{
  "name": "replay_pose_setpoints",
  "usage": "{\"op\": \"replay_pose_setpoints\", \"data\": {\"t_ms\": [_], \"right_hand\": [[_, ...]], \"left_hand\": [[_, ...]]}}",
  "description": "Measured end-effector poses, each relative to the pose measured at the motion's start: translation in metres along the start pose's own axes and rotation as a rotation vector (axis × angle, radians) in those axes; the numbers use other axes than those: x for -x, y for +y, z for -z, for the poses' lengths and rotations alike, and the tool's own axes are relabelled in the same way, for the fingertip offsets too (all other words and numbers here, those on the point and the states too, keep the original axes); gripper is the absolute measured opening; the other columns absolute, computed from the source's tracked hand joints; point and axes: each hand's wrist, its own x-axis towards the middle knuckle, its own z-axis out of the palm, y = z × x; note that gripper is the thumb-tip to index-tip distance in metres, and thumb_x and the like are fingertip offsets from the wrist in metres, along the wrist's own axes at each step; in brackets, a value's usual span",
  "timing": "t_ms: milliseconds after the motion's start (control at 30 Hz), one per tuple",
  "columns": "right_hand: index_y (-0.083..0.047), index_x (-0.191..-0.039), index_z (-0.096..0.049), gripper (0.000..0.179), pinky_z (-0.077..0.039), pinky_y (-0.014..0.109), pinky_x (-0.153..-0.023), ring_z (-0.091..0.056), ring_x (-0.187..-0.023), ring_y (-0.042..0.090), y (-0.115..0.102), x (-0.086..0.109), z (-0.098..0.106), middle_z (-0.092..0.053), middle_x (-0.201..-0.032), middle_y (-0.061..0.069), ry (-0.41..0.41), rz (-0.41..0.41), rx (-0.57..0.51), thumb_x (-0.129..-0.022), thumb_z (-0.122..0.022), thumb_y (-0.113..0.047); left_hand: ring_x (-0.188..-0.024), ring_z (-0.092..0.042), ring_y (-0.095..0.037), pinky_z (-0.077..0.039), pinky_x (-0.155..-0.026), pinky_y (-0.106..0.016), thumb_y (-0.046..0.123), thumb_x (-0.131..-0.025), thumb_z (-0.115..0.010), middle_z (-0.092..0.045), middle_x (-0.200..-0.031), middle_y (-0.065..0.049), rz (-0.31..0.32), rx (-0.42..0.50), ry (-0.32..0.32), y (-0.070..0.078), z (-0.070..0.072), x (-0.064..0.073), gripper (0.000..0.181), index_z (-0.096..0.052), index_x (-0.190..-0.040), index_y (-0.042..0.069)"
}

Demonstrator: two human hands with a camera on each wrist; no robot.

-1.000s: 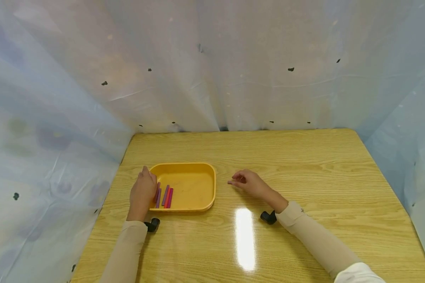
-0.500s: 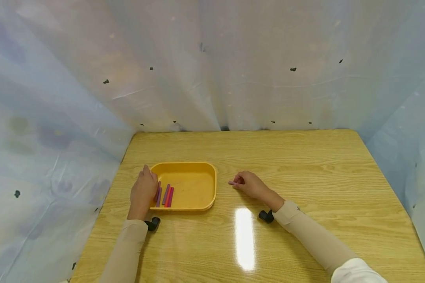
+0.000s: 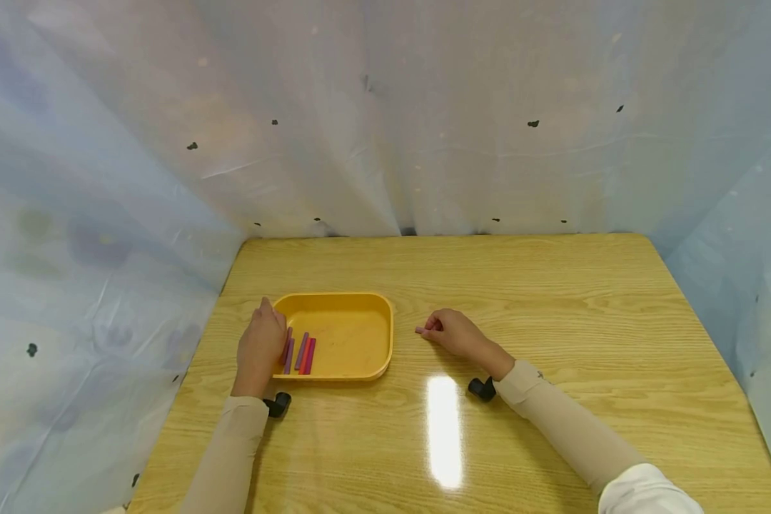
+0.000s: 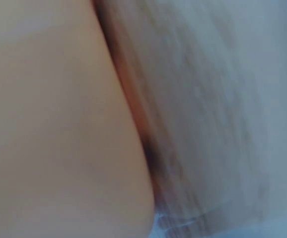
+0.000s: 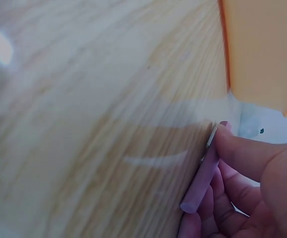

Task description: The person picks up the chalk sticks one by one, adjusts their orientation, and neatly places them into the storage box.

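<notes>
In the head view a yellow tray stands left of the table's middle, with purple, red and magenta sticks lying in its left end. My left hand grips the tray's left rim; its fingertips are hidden on the inner side. Blurred sleeve and table fill most of the left wrist view. To the right of the tray, my right hand pinches a short purple stick between thumb and fingers, low over the tabletop. In the right wrist view that stick is round with a flat end, and the thumb lies along its far part.
The wooden table extends far to the right and in front of the hands. Pale plastic sheeting hangs behind it and on both sides. A bright reflection lies on the tabletop between the forearms.
The fingers of my right hand have drawn in around the purple stick, which has shifted slightly right in the head view. My left hand stays on the tray's rim.
</notes>
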Motion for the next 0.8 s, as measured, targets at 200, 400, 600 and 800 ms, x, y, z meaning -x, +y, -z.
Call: {"op": "replay_pose_setpoints", "data": {"t_ms": [200, 400, 600, 800], "right_hand": [[-0.012, -0.091, -0.064, 0.015, -0.047, 0.032, -0.071, -0.054, -0.075, 0.013, 0.000, 0.001, 0.005, -0.060, -0.084, -0.002, -0.024, 0.002, -0.051, -0.092, -0.058, -0.025], [-0.010, -0.097, -0.066, 0.022, -0.046, 0.032, -0.069, -0.053, -0.076, 0.016, 0.002, 0.001, 0.010, -0.061, -0.087, 0.003, -0.059, -0.008, -0.233, -0.093, -0.056, -0.030], [0.005, -0.103, -0.060, 0.036, -0.039, 0.032, -0.059, -0.042, -0.061, 0.023, 0.002, -0.001, 0.014, -0.050, -0.068, 0.012, -0.142, -0.030, -0.563, -0.097, -0.050, -0.029], [0.014, -0.108, -0.051, 0.044, -0.042, 0.036, -0.067, -0.046, -0.072, 0.025, -0.003, -0.001, 0.018, -0.053, -0.079, 0.013, -0.182, -0.100, -0.875, -0.100, -0.043, -0.029]], "left_hand": [[-0.108, -0.051, -0.047, -0.046, -0.082, -0.056, 0.027, -0.102, -0.020, -0.043, -0.128, -0.037, -0.005, -0.006, 0.008, 0.000, 0.001, 0.000, 0.056, -0.023, -0.141, -0.012], [-0.104, -0.053, -0.047, -0.048, -0.079, -0.055, 0.027, -0.102, -0.020, -0.044, -0.126, -0.037, -0.013, -0.005, 0.006, 0.001, 0.002, 0.000, 0.056, -0.023, -0.141, -0.013], [-0.101, -0.055, -0.046, -0.049, -0.075, -0.054, 0.027, -0.102, -0.019, -0.044, -0.126, -0.036, -0.010, -0.006, 0.006, 0.001, 0.002, -0.001, 0.056, -0.023, -0.141, -0.012], [-0.101, -0.055, -0.046, -0.050, -0.074, -0.053, 0.028, -0.102, -0.019, -0.044, -0.126, -0.036, -0.014, -0.012, 0.000, 0.001, 0.001, -0.001, 0.056, -0.023, -0.141, -0.012]]}}
